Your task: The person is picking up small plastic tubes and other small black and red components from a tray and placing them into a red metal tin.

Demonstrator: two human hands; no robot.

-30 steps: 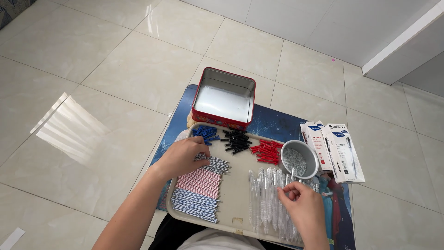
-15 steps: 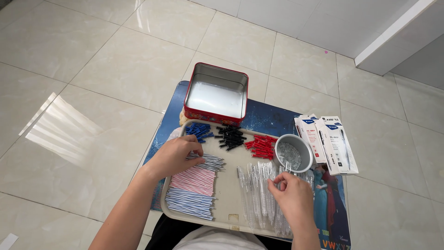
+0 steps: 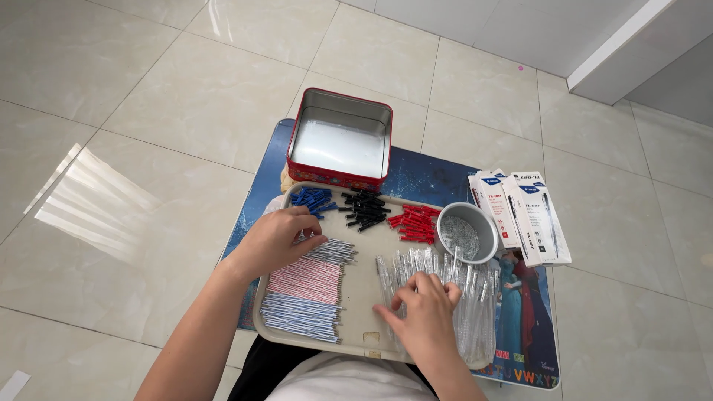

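Resting spread-fingered on the heap of clear plastic pen barrels, the right hand grips nothing; the left hand, loosely curled, touches grey refills. A careless nudge could roll barrels off the beige tray.

Two flat white rectangular boxes with blue marks, side by side, right of the tray
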